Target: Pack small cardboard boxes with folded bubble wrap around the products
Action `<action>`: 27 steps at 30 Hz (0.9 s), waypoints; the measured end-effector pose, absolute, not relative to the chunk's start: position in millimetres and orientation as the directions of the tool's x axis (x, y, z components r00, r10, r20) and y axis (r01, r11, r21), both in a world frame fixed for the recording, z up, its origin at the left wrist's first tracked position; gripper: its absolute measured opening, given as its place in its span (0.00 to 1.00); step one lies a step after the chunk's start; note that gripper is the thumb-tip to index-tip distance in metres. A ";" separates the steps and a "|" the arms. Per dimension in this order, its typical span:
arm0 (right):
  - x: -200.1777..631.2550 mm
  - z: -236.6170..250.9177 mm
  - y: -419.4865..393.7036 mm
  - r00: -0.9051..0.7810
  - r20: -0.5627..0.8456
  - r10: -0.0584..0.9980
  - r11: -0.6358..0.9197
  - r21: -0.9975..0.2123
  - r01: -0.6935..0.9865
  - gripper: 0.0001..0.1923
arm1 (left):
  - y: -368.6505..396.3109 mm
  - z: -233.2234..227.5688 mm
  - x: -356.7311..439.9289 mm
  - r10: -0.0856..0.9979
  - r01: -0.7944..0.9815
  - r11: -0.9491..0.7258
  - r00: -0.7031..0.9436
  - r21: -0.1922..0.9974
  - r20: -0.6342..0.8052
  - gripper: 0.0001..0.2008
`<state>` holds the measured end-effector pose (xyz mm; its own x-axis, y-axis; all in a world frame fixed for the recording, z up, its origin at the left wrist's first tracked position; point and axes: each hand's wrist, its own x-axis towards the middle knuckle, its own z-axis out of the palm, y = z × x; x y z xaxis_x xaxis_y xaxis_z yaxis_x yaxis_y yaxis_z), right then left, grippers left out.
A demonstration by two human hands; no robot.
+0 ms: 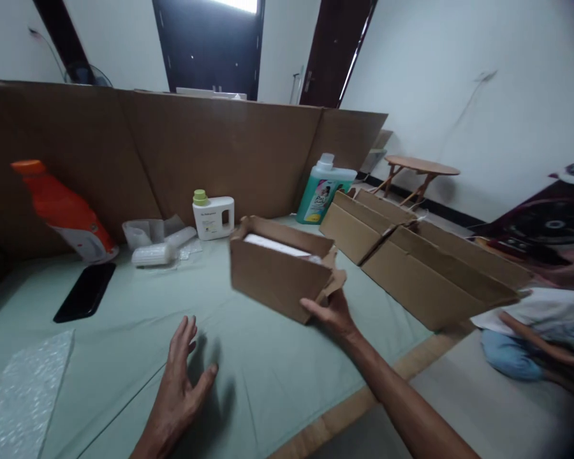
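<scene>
Bubble wrap (23, 389): a sheet lying flat at the far left edge of the green cloth (249, 376).
Orange bottle (64, 213): leaning against the cardboard wall (124, 146), with a black phone (85, 291) on the cloth just in front of it.
Plastic wrapping (155, 245): crumpled clear pieces near the wall, beside a white jug (213, 217) with a green cap.
Left hand (179, 382): released, fingers spread, hovering over bare cloth and touching nothing.
Small box (280, 268): open, tilted up off the cloth, something white showing inside; it sits mid-scene, between the two hands.
Right hand (332, 312): grasping the small box by its near right corner, fingers under the flap.
Green bottle (324, 191): upright by the wall, behind the box.
Large boxes (421, 261): two open ones side by side, right of the small box.
Another person (540, 331): sitting at the far right, apart from the hands.
Step in hand: by the look of it, shifting the small box one-handed.
Next move calls for: the free hand to steady the far side, since the tilted box could tip.
</scene>
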<state>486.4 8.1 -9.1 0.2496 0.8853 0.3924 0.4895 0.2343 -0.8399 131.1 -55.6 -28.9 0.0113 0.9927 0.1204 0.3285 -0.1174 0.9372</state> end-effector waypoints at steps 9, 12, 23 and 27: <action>599.2 8.6 75.3 0.565 0.566 0.600 -0.056 -0.675 0.736 0.52 | -82.4 -29.3 133.0 0.998 0.391 -0.022 -0.040 0.920 0.041 0.24; 602.5 4.6 79.1 0.605 0.562 0.565 -0.132 -0.662 0.738 0.45 | -86.4 -33.2 129.6 0.998 0.410 -0.028 -0.035 0.912 0.046 0.20; 540.4 -27.4 48.6 0.424 0.463 0.779 -0.045 -0.633 0.773 0.23 | -91.8 -49.1 115.3 0.982 0.488 -0.154 -0.019 0.859 0.187 0.16; 539.2 -26.1 89.4 0.347 0.412 0.842 0.004 -0.650 0.760 0.36 | -97.3 -49.0 113.1 0.974 0.531 -0.179 -0.023 0.828 0.225 0.17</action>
<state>539.2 89.4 -26.1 0.3475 0.8423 0.4121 0.7601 0.0043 -0.6498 113.1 -97.3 -49.0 -0.0233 0.9740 0.2254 0.5309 -0.1790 0.8283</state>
